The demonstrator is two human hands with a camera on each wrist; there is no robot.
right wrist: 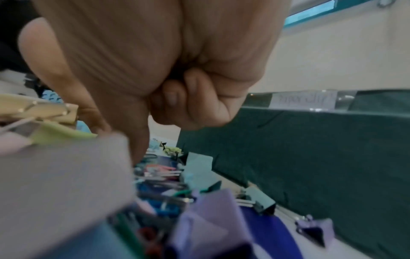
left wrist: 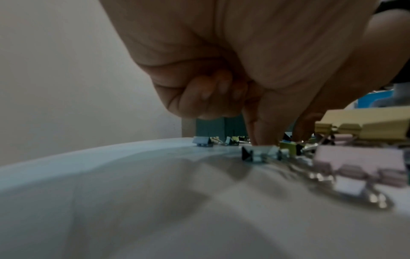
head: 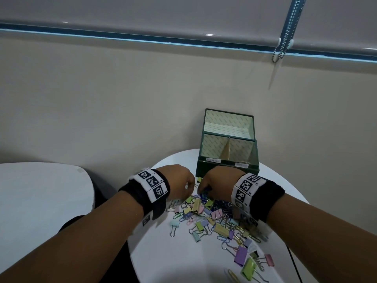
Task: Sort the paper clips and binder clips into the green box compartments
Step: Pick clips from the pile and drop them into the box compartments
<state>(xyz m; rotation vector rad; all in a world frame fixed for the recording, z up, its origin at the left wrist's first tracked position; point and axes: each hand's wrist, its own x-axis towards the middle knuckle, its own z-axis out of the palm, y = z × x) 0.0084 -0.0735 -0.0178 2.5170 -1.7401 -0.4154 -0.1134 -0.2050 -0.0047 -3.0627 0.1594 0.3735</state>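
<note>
A round white table [head: 163, 252] is taking up most of the space in front of the person, and at its far edge the green box [head: 206, 170] is standing open with its lid tipped back. Its front part is split into two compartments, each with a small label on the front rim; both are looking empty from here.

Spreading across the tabletop between the box and the person is the heap of binder clips [head: 218, 213] and paper clips [head: 183, 216], pastel and tangled, with a few strays lying nearer the person.

Both hands are working at the far end of the heap, just in front of the box. The left hand [head: 179, 180] is reaching down with thumb and forefinger while the other fingers [left wrist: 206, 98] are curling into the palm; I cannot tell whether it has anything pinched. The right hand [head: 216, 182] is posed much the same, its fingers [right wrist: 188, 98] tucked in, and its tips are hidden among the clips.

These pieces are likely handling light, hard and a little slippery. A binder clip is probably best pinched across its folded body or by a wire handle; a paper clip, lying flat and hooking its neighbours, likely needs sliding or a fingernail under one loop.
</note>
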